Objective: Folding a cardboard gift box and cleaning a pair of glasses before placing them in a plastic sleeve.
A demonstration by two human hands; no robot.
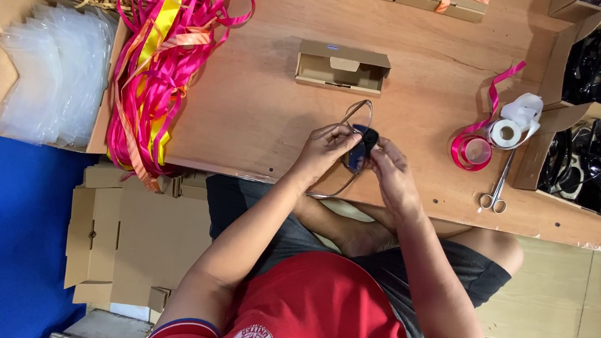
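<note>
My left hand [324, 151] and my right hand [392, 172] meet over the near edge of a low wooden table [248, 105]. Together they hold a pair of dark-lensed sunglasses [360, 147] with thin metal arms that loop out toward the table's middle and down toward my lap. An open small cardboard box [342, 68] lies on its side just beyond the hands.
Pink, yellow and orange ribbons [161, 53] hang over the table's left end, beside a carton of clear plastic bags [49, 68]. Scissors [498, 188], a pink ribbon roll [472, 152] and a white tape roll [507, 132] lie at right. Cartons of sunglasses [599, 161] stand far right. Flat cardboard blanks [125, 237] lie on the floor.
</note>
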